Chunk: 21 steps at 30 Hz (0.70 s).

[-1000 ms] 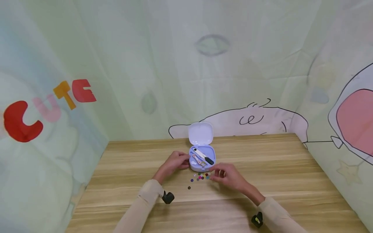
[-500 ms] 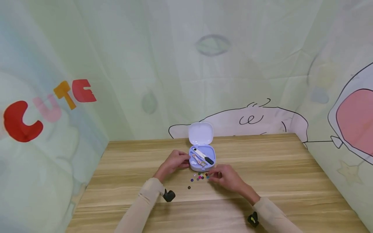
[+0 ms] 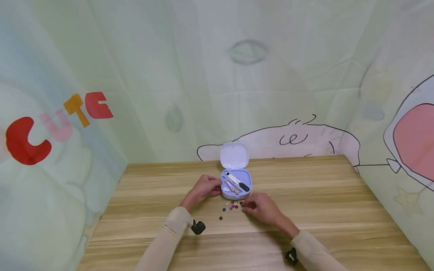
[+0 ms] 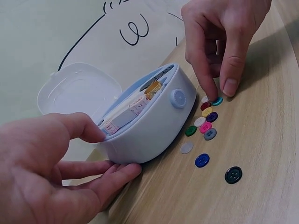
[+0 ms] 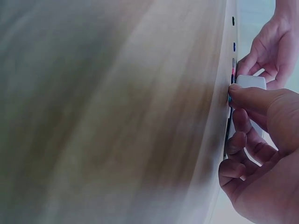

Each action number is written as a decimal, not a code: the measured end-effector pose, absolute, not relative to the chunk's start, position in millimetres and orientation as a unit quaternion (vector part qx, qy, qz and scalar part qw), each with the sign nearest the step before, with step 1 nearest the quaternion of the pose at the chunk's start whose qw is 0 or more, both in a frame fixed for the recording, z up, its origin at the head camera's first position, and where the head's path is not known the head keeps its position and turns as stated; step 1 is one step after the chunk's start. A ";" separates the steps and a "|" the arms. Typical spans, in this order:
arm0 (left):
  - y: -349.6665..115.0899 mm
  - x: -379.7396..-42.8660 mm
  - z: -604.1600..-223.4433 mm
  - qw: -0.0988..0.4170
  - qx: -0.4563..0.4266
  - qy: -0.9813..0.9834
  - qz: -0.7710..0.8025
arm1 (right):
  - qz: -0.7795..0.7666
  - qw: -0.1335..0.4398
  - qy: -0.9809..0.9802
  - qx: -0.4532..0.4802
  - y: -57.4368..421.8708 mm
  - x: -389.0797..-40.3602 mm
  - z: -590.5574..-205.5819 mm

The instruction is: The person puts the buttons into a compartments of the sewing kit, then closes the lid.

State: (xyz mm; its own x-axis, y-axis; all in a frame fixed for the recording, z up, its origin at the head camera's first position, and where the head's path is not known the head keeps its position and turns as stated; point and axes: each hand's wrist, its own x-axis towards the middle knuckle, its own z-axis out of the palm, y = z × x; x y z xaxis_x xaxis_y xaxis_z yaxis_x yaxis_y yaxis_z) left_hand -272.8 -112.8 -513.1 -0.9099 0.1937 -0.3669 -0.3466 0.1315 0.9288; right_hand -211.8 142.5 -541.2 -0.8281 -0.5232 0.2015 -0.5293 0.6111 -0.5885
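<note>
A pale blue and white sewing box (image 4: 154, 135) stands with its white lid (image 3: 234, 155) raised at the back. My left hand (image 3: 205, 186) grips its left side, one fingertip at the rim and other fingers low against the wall. Inside lie thread snips (image 3: 237, 182) with a dark handle end and a rolled tape measure (image 4: 126, 116). By the front right corner, my right hand (image 3: 262, 207) reaches down with thumb and index finger slightly apart at a teal button (image 4: 217, 101), which lies flat. More small buttons, including a yellow button (image 4: 207, 111) and a pink button (image 4: 205, 127), cluster before the box.
A blue button (image 4: 202, 160) and a black button (image 4: 233, 175) lie apart from the cluster, nearer the body. The wooden table (image 3: 162, 244) ends at a printed cloth backdrop (image 3: 152, 94) behind and at both sides.
My right hand has shifted slightly left and down, from beside the box's front corner to the teal button. The left hand stays at the box.
</note>
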 end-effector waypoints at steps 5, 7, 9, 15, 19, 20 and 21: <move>-111.3 -272.1 -511.2 0.204 -0.055 0.723 0.658 | 0.325 -0.007 -0.901 0.289 141.2 -212.1 -540.4; -111.1 -271.7 -511.2 0.205 -0.056 0.723 0.657 | 0.321 -0.014 -0.902 0.289 140.8 -212.1 -539.7; -111.2 -271.2 -511.4 0.205 -0.056 0.724 0.657 | 0.311 -0.018 -0.905 0.291 140.4 -212.1 -539.4; -111.4 -270.3 -509.9 0.204 -0.051 0.724 0.657 | 0.260 -0.015 -0.915 0.307 139.2 -211.5 -537.3; -111.4 -269.9 -509.5 0.203 -0.053 0.726 0.655 | 0.240 -0.015 -0.918 0.315 138.5 -211.4 -535.5; -111.5 -270.0 -509.6 0.204 -0.053 0.726 0.654 | 0.238 -0.018 -0.918 0.316 138.5 -211.6 -535.3; -111.5 -270.0 -509.7 0.204 -0.052 0.727 0.653 | 0.237 -0.023 -0.919 0.313 138.6 -211.8 -535.2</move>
